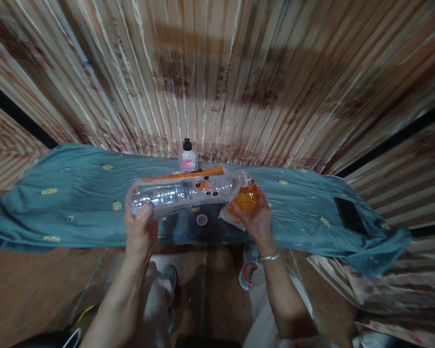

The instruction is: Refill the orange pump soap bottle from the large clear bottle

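Note:
My left hand (140, 226) grips the base of a clear plastic bottle (183, 193) with an orange strap, held sideways above the teal cloth (76, 203). My right hand (255, 216) is closed around the orange translucent cap end (244, 197) at the bottle's mouth, with a pale cloth (227, 215) tucked beneath the fingers. A silver bangle circles my right wrist. Under the bottle, a small round white disc (202, 220) lies on the cloth.
A small bottle with a black cap and pink label (187, 157) stands at the back of the table. A dark phone (350, 216) lies at the right on the teal cloth. Striped curtains hang behind. My knees and shoes show below.

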`<state>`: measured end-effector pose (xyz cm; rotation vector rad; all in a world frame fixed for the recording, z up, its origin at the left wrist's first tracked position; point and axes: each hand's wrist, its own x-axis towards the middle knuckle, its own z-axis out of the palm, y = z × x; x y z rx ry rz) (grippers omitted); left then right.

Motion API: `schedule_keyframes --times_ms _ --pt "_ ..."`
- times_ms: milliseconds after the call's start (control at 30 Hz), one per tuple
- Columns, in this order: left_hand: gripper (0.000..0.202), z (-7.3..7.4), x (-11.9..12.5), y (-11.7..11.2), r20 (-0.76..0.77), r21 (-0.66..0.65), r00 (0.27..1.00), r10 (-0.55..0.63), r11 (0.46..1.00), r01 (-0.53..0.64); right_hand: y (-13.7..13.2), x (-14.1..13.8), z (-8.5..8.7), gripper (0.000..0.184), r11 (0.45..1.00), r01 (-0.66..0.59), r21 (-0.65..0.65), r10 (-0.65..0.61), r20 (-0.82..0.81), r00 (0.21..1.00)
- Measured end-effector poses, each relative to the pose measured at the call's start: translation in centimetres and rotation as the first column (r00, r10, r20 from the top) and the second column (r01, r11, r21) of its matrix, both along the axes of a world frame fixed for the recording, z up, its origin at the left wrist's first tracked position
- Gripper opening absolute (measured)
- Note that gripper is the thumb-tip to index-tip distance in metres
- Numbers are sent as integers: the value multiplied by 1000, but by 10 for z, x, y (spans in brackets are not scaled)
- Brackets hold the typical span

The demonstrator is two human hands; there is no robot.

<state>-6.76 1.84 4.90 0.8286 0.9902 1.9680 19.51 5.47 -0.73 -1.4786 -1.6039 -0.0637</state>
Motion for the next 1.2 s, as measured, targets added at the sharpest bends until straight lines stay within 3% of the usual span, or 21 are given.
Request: schedule_keyframes --times_ms 600,833,1200 --pt "68 -1 0 0 6 40 1000 -15 999 15 0 0 0 73 1000 19 -9 -18 12 1000" --pt "73 5 3 -1 -2 31 1000 -28 999 28 -1 -1 1 75 1000 3 -30 -3 -8 1000" --pt "65 4 1 0 16 9 1000 -4 1000 4 0 -1 0 75 1000 15 -21 -15 0 1000"
